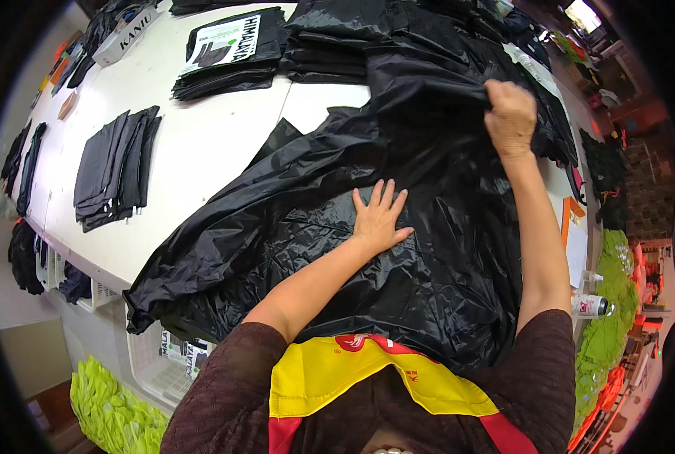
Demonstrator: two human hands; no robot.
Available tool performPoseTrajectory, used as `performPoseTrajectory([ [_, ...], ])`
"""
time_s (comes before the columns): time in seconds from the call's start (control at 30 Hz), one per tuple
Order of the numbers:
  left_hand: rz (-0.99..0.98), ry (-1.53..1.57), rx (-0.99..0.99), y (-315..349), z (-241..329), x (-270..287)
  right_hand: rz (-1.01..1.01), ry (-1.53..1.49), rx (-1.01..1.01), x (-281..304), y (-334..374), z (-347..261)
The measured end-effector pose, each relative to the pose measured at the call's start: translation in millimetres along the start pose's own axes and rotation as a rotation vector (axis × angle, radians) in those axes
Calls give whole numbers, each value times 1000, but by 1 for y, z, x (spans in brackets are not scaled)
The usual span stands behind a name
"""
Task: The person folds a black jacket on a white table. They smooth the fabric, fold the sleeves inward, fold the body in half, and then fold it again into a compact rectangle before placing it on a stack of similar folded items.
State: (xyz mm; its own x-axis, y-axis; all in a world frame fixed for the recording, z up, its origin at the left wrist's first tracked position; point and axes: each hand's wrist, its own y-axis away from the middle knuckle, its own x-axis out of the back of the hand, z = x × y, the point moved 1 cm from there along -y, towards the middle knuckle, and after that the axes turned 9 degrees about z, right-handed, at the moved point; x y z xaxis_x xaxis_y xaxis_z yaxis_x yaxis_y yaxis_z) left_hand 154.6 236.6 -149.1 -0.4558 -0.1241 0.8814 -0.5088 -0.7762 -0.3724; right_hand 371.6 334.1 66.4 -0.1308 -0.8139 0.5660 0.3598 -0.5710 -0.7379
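Centre of the frame: a black plastic sheet, crumpled and glossy, spread from the lower middle up toward the upper right, with its left corner hung over the table's near edge. Here it is pinned by the left hand, laid palm down near the middle, fingers fanned apart. And up at the upper right, a fold of it is gripped by the right hand, fingers curled in around the plastic; the hand is slightly blurred, and the exact hold of the fingertips cannot be made out.

By the look of it, the plastic is being pulled and flattened, and it is best done with the left palm kept broad and firm, so that the pull is not passed on to the whole sheet. The pull should be made low and even; thin film like this could be stretched or torn if it were jerked. Creases are best worked outward from the palm.

Further out, white table is seen at left, with a folded black stack set well apart from the plastic. Packaged black garments are piled at the upper left, and a bottle is seen at right, best kept clear of the sweep.
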Motion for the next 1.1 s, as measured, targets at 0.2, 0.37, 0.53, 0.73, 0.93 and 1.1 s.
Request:
performPoseTrajectory([
  [0.2,-132,-10,116,-20,-24,-8,18,-416,174,100,59,-115],
  [0.37,-234,287,-3,-31,-41,19,-1194,-889,14,131,215,-124],
  [0.53,-288,1221,477,43,-40,34,-991,-1068,-973,128,244,-72],
  [0.73,-345,1901,1316,37,6,12,-691,-1116,-1712,60,250,-92],
  [0.93,222,1757,1385,43,-4,27,-231,-1004,-1797,63,248,-106],
  [1.1,195,1760,1478,76,-20,51,-844,-731,-1446,94,247,-98],
])
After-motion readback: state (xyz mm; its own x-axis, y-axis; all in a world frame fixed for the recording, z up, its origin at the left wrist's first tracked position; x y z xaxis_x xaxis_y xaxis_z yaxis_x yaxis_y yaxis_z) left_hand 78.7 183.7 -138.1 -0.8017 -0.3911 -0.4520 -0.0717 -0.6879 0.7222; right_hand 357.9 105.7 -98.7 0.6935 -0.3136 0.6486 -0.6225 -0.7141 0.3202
